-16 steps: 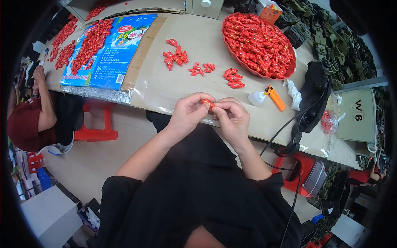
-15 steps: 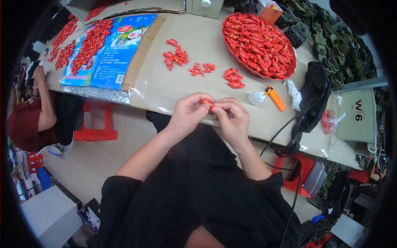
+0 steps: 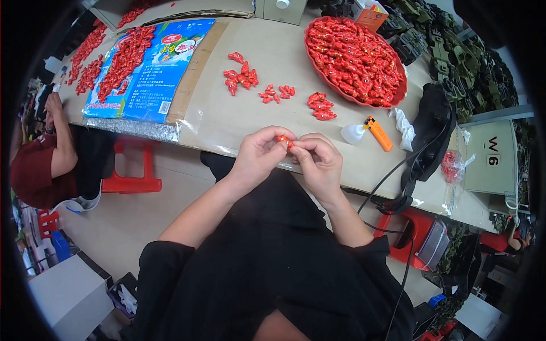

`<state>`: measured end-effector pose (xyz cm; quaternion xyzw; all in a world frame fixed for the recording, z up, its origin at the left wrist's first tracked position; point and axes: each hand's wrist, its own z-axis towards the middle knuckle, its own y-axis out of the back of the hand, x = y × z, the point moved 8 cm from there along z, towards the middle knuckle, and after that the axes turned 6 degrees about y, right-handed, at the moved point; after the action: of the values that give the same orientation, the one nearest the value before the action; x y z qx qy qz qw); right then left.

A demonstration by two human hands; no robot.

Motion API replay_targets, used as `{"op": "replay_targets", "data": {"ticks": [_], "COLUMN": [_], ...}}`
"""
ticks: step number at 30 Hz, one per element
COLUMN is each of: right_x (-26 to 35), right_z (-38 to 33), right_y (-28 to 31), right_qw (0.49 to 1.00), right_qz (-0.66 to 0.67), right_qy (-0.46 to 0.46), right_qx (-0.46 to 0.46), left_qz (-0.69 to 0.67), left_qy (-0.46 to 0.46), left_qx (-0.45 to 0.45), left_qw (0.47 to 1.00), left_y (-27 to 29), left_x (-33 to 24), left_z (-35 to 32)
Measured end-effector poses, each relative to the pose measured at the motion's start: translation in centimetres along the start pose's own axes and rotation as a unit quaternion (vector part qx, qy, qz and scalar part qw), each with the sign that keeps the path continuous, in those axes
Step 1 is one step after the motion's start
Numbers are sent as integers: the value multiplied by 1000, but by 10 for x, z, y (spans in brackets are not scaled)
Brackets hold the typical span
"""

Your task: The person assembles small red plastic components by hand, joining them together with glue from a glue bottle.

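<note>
A small red figurine (image 3: 285, 141) is pinched between my two hands at the table's front edge, mostly covered by fingers. My left hand (image 3: 260, 154) grips it with thumb and forefinger. My right hand (image 3: 319, 163) closes on its other end, thumb against forefinger. Beyond them on the table lie a cluster of red figurines (image 3: 241, 77), several smaller red pieces (image 3: 276, 94) and a further group of red figurines (image 3: 322, 107). A white squeeze bottle (image 3: 352, 134) rests right of my hands, beside an orange lighter (image 3: 380, 135).
A big red bowl (image 3: 311, 67) heaped with red pieces stands at the back right. More lie on blue printed cardboard (image 3: 170, 79) at the left. Crumpled tissue (image 3: 405, 129), a black bag (image 3: 430, 122) and its cable line the right side. Another person (image 3: 42, 170) sits at the left.
</note>
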<state>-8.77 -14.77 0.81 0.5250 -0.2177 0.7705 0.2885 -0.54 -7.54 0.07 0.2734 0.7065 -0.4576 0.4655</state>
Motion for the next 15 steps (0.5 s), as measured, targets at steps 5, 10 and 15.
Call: {"op": "replay_targets", "data": {"ticks": [5,10,15], "right_x": [0,-1,2], "right_z": [2,-1,-2], "right_y": [-1,4,4], "right_qw": [999,997,998], "right_qz": [39,52,57], "right_qy": [-30,-41,-15], "right_qx": [-2,-28,-10], "left_qz": [-16,11,8], "left_qy": [5,-4,-57], "left_qx": [14,42,49], "left_qw": [1000,999,997], "left_y": [5,8,4], "left_x": [5,5,-2], "left_z": [2,1,-1]}}
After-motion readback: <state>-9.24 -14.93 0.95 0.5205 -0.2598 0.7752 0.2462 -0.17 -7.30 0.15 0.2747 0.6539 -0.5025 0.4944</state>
